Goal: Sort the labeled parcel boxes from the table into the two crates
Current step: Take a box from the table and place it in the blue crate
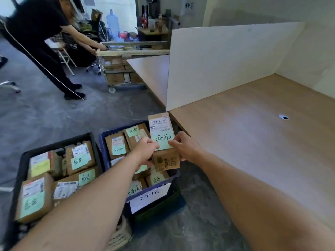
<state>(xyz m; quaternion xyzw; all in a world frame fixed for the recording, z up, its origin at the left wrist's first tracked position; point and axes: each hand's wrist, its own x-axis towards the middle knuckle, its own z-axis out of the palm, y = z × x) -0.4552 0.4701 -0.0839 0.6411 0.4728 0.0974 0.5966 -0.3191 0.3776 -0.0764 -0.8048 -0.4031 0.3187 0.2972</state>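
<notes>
A brown parcel box with a white shipping label and a green handwritten note is held above the blue crate. My left hand grips its left side and my right hand grips its right side. The blue crate holds several brown parcels with green notes and carries a white paper sign on its front. To its left, the black crate is filled with several parcels bearing green and yellow notes.
The wooden table lies to the right, with a cable hole and a white divider panel behind it. A person in black bends over a wheeled cart stacked with boxes. Grey floor surrounds the crates.
</notes>
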